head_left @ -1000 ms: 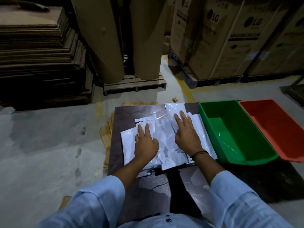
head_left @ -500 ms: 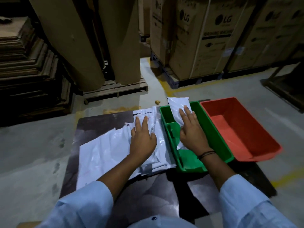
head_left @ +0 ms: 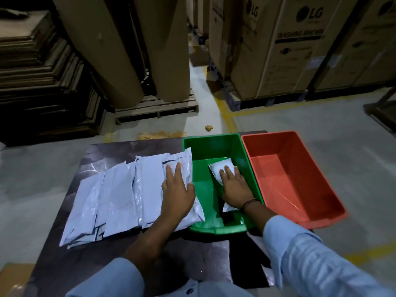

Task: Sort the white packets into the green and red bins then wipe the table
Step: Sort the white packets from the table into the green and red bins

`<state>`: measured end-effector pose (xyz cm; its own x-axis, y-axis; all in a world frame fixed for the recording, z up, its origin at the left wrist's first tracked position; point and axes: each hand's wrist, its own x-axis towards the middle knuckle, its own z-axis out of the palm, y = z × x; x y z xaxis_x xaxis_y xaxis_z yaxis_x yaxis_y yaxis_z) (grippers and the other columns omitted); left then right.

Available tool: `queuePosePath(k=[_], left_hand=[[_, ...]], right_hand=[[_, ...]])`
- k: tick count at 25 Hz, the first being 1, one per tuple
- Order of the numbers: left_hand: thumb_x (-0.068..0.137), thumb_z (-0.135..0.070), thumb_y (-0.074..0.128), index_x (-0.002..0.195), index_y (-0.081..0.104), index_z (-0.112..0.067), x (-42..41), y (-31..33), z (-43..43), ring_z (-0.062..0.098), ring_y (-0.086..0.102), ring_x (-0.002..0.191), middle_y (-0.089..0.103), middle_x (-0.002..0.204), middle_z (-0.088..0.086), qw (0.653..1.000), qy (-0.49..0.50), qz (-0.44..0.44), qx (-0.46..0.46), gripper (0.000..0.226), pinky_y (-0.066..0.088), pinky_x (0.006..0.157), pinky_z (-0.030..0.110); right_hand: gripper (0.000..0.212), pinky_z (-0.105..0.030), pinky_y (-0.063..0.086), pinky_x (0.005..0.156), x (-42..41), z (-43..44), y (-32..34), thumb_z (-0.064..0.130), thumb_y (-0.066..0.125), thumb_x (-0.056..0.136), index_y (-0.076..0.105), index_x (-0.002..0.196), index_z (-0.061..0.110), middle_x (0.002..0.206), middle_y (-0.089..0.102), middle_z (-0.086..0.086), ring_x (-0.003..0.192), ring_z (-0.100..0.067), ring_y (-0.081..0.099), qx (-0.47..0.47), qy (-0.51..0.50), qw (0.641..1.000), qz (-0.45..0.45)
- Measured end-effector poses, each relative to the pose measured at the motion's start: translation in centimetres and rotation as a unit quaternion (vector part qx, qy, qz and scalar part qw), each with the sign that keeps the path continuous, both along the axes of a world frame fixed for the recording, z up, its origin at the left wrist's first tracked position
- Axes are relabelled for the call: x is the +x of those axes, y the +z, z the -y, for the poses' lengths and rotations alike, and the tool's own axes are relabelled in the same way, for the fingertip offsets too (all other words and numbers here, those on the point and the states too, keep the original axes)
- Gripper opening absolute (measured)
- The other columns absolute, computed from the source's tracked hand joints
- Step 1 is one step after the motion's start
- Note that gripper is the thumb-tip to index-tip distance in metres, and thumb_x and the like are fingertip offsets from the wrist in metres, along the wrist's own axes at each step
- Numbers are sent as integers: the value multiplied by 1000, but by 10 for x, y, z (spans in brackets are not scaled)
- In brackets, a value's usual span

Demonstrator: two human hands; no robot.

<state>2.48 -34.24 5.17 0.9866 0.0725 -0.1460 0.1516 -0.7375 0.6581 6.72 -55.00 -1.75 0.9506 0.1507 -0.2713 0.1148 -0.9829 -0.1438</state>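
Reference: inner bin, set on the right part of the tabletop. An outer bin is placed just beside it, on its right. A spread of packets is laid overlapping on the tabletop left of the inner bin, the nearest edge lapping over its left rim. The left hand is laid flat on that spread. One single packet is lying inside the inner bin, under the right hand. Behind the inner bin, on the floor: a pallet back-left, cartons back-right.
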Motion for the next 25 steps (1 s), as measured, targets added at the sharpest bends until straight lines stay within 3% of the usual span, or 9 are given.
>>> queuePosePath(k=[5,11,21,23,25], left_hand=[[101,-28,48,162,12,-30,-9,-7,11,40,15,151,-7,171,2,1000,-8,-9,13,71,32,117,55],[101,-30,49,162,9,-32,-6,-12,12,40,15,151,-9,171,1,999,-21,-4,33,72,32,117,58],[101,-32,49,162,7,-28,-3,-17,15,44,18,149,-10,170,5,997,-46,4,65,75,33,116,57],[101,-29,49,163,8,-28,-1,-16,15,44,18,149,-9,170,6,997,-45,9,56,74,33,116,56],[101,-27,48,163,9,-27,2,-13,16,44,17,149,-9,170,6,998,-43,20,51,73,32,117,56]], right_hand=[[84,-53,-1,122,9,-8,-22,56,38,99,5,159,7,166,-8,-20,151,-44,-8,-43,-6,999,-15],[95,-54,-3,123,5,-8,-37,66,32,97,-8,158,6,162,-21,-21,149,-45,-18,-67,-2,997,-31],[80,-56,2,122,-2,-14,-23,56,34,101,12,157,3,164,1,-25,150,-49,2,-80,-4,996,-31],[73,-56,1,122,1,-13,-15,51,36,101,23,154,3,162,14,-25,149,-47,10,-78,3,997,-16],[60,-58,2,121,6,-9,3,42,39,98,40,145,5,152,36,-23,146,-43,23,-63,28,996,58]])
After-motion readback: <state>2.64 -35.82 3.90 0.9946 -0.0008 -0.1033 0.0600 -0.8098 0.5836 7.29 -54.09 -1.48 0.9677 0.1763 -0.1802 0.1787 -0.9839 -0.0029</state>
